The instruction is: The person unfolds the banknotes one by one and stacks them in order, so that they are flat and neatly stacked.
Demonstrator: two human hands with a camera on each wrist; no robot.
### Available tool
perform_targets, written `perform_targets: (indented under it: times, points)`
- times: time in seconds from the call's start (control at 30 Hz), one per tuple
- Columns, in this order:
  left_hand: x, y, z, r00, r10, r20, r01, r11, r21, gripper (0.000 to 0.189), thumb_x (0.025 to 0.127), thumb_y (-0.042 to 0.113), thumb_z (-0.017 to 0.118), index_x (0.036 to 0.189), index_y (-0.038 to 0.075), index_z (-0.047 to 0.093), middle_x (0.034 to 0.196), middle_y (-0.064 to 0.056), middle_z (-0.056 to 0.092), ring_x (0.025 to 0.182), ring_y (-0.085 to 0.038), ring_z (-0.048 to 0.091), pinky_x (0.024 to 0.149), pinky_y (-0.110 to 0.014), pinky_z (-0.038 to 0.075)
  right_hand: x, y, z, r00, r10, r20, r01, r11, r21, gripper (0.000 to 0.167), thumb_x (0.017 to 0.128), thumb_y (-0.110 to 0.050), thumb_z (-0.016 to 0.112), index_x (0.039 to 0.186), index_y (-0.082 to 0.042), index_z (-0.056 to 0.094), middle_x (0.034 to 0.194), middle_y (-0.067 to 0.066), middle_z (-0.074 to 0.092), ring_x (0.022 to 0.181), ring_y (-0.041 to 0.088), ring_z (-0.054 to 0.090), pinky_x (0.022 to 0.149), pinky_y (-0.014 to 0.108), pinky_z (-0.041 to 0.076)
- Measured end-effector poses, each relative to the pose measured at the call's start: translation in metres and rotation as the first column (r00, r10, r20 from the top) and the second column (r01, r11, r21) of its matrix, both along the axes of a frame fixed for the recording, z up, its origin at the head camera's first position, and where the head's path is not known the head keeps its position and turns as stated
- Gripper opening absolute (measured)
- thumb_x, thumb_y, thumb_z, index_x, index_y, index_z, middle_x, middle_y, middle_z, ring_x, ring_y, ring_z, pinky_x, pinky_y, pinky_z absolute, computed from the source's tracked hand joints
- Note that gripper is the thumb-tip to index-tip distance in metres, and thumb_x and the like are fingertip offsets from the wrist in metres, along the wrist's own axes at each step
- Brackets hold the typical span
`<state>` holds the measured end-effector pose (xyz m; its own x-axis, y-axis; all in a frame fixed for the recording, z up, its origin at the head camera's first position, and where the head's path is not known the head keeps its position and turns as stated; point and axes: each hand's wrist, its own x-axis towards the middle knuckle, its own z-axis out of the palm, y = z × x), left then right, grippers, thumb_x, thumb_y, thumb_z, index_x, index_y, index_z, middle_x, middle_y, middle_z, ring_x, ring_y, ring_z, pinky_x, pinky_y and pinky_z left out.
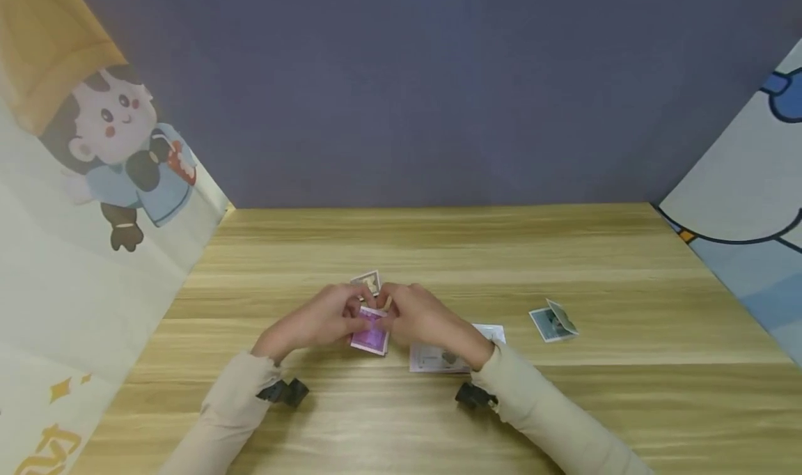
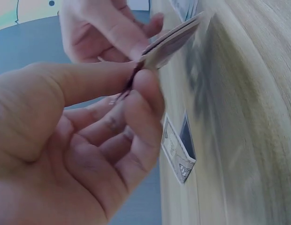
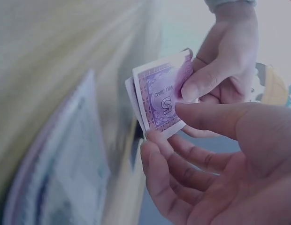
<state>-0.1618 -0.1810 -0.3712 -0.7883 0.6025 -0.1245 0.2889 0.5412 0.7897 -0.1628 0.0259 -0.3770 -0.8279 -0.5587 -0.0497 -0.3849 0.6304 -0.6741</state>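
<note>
A folded purple banknote (image 1: pixel 371 332) is held up between both hands over the table. In the right wrist view its face reads "WU JIAO" with a 5, and a second layer shows behind the banknote (image 3: pixel 157 93). My left hand (image 1: pixel 322 315) pinches its left side between thumb and curled fingers. From the other side my right hand (image 1: pixel 422 315) grips it, thumb at the printed face and fingertips at the edge. Just behind the hands a small folded brownish note (image 1: pixel 368 281) stands on the table, partly hidden in the head view.
Beneath the right forearm lie flat pale notes (image 1: pixel 432 360), partly covered by the arm. Farther right a folded greenish note (image 1: pixel 551 325) sits half open on the wooden table (image 1: pixel 626 287). A dark panel (image 1: pixel 438 99) rises at the back, with printed side walls left and right.
</note>
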Motion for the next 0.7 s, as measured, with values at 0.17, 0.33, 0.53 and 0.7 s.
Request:
perform_targets:
  times: [0.17, 0.33, 0.53, 0.7]
  points:
    - [0.000, 0.003, 0.006, 0.996, 0.051, -0.076, -0.046, 0.996, 0.072, 0.021, 0.094, 0.003, 0.067, 0.114, 0.004, 0.061, 0.071, -0.002, 0.064, 0.060, -0.024, 0.063, 0.051, -0.030, 0.053, -0.006, 0.008, 0.012, 0.998, -0.061, -0.018, 0.061, 0.998, -0.024, 0.023, 0.093, -0.024, 0.072, 0.108, -0.008, 0.065, 0.078, 0.000, 0.062, 0.062, 0.012, 0.055, 0.052, 0.026, 0.046]
    - [0.002, 0.008, 0.015, 0.984, 0.147, -0.104, -0.127, 0.976, 0.176, 0.022, 0.093, 0.006, 0.069, 0.114, 0.007, 0.063, 0.074, -0.004, 0.065, 0.063, -0.019, 0.063, 0.052, -0.033, 0.055, -0.017, 0.025, 0.025, 0.994, -0.036, 0.102, 0.054, 0.983, -0.177, 0.017, 0.093, -0.023, 0.071, 0.103, -0.010, 0.066, 0.090, 0.004, 0.066, 0.079, 0.025, 0.065, 0.065, 0.035, 0.056]
    - [0.008, 0.017, 0.023, 0.971, 0.213, -0.112, -0.169, 0.935, 0.310, 0.024, 0.093, 0.007, 0.070, 0.115, 0.008, 0.062, 0.075, -0.009, 0.064, 0.058, -0.021, 0.061, 0.048, -0.034, 0.053, -0.026, 0.046, 0.046, 0.964, 0.020, 0.264, 0.075, 0.936, -0.343, 0.019, 0.094, -0.016, 0.069, 0.108, -0.005, 0.064, 0.093, 0.011, 0.067, 0.087, 0.039, 0.064, 0.069, 0.044, 0.058]
    - [0.016, 0.029, 0.021, 0.964, 0.237, -0.117, -0.166, 0.888, 0.429, 0.026, 0.093, 0.006, 0.069, 0.118, 0.007, 0.058, 0.076, -0.009, 0.064, 0.058, -0.026, 0.060, 0.047, -0.030, 0.052, -0.016, 0.052, 0.046, 0.955, 0.074, 0.286, 0.062, 0.895, -0.441, 0.017, 0.093, -0.011, 0.070, 0.104, -0.001, 0.063, 0.084, 0.011, 0.070, 0.074, 0.030, 0.067, 0.068, 0.041, 0.058]
